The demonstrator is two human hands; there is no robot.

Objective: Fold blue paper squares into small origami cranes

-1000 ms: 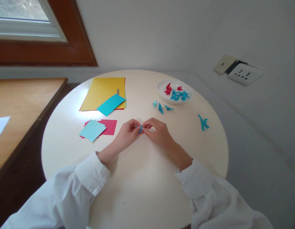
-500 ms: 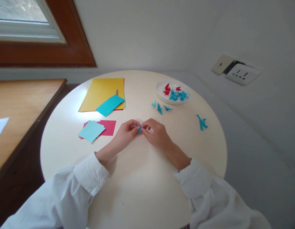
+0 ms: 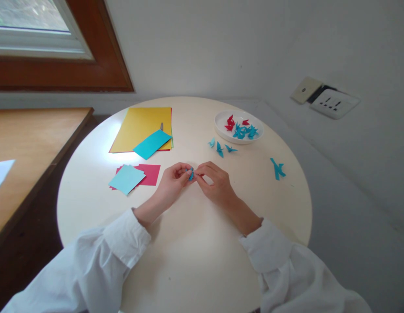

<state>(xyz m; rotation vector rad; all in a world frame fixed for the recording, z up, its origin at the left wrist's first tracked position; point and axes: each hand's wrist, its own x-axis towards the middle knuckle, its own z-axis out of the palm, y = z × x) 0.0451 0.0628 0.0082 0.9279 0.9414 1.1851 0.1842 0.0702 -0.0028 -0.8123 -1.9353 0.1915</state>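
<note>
Between my two hands is a small folded piece of blue paper [image 3: 191,174], partly hidden by the fingers. My left hand [image 3: 173,180] pinches it between thumb and fingers. The thumb and forefinger of my right hand [image 3: 216,180] close on its right side. Just beyond the hands, two blue paper cranes [image 3: 219,149] and a pale mint folded piece [image 3: 212,142] lie on the round table [image 3: 195,265]. Left of my left hand, pale mint square sheets [image 3: 127,179] rest over pink sheets [image 3: 150,174].
A white dish [image 3: 218,126] at the back right holds several red and blue folded pieces. Yellow sheets [image 3: 139,124] lie back left under a blue sheet [image 3: 152,144], with a metal tip showing. Blue paper strips [image 3: 278,168] lie right. A wooden surface [image 3: 35,134] stands left.
The right fingertips have shifted slightly on the blue piece, and more of it shows at the left fingers. The whole view has moved a little; the other things lie as before.
</note>
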